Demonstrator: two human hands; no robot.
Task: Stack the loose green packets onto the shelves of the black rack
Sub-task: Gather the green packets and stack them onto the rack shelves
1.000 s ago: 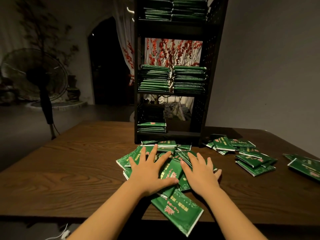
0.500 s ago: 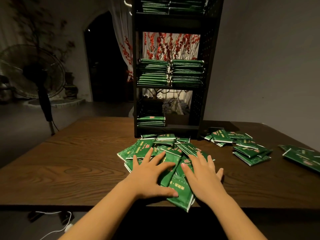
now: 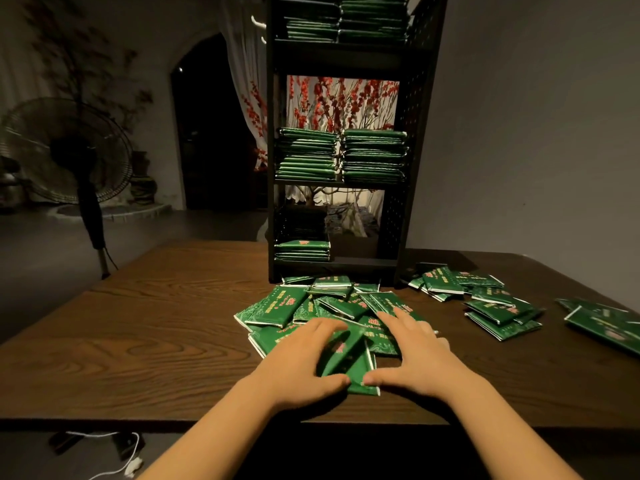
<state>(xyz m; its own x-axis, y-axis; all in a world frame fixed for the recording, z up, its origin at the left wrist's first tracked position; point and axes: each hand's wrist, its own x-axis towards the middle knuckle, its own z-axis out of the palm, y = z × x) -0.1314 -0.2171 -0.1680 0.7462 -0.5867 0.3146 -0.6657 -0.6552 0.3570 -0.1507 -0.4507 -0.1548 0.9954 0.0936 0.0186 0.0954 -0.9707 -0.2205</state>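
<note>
Fingers point(image 3: 325, 327) of the left hand point(image 3: 304, 355) curl over the left side of a green packet point(image 3: 349, 355), thumb under its near end; it grips the packet. The right hand point(image 3: 412, 348) lies with fingers spread and fairly straight, thumb touching the packet's near right corner; it presses rather than grips. The packet is tilted on the near side of the loose pile point(image 3: 322, 306), close to the near edge of the table point(image 3: 156, 341)

Risks, as judged:
- Slippery wrappers: gathering several at once may fan them out or drop one over the near edge
- Lifting from the pile may drag neighbouring packets along

Clearance: the black rack point(image 3: 408, 133) stands directly behind the pile. Its bottom shelf holds a short stack point(image 3: 301, 249) on the left, with open room to the right. Further packets point(image 3: 485, 299) lie toward the table's right edge
</note>
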